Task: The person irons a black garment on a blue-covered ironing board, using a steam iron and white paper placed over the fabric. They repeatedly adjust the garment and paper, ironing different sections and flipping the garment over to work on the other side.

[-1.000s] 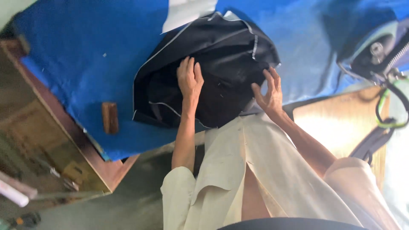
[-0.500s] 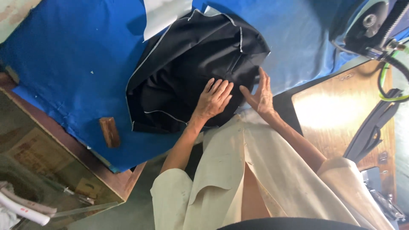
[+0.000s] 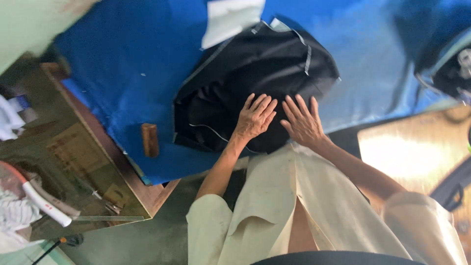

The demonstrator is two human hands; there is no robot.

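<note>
A black garment piece (image 3: 250, 73) with white seam edges lies bunched on a blue cloth-covered table (image 3: 122, 64). My left hand (image 3: 255, 118) lies flat on its near edge, fingers spread. My right hand (image 3: 303, 121) rests flat beside it, palm down on the same black fabric, close to the table's near edge. The two hands are almost side by side. Neither hand grips anything. Cream sleeves cover my upper arms.
A small brown wooden block (image 3: 150, 139) lies on the blue cloth left of the garment. A white fabric piece (image 3: 230, 19) sits at the far edge. A glass-topped stand (image 3: 73, 162) is at left, a wooden board (image 3: 417, 157) and machine part (image 3: 456, 64) at right.
My left hand slid down from the middle of the black fabric to its near edge, close to my right hand. The view has shifted and zoomed slightly.
</note>
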